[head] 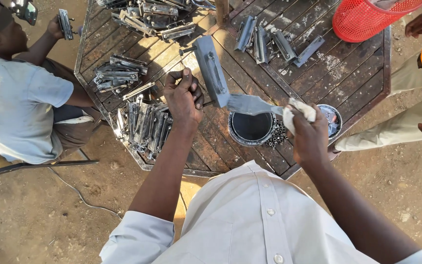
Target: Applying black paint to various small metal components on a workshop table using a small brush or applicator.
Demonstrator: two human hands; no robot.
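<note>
A grey metal latch plate (pixel 212 71) with a raised bar along its face is held tilted above the surface (pixel 348 73), over a round tin of dark paint (pixel 251 128). It is gripped from the left by the left hand (pixel 184 98), whose fingers are clamped shut around a thin rod at its lower end. A pale rag (pixel 296 113) is bunched tightly in the closed right hand (pixel 311 139) and pressed against a flat grey strip (pixel 252 104) jutting from the plate. Small bolts (pixel 278 134) lie beside the tin. Piles of similar metal parts (pixel 145 127) are spread over the dark wooden slats, and a red basket (pixel 367 19) stands at the far corner. Another person is seated at left.
</note>
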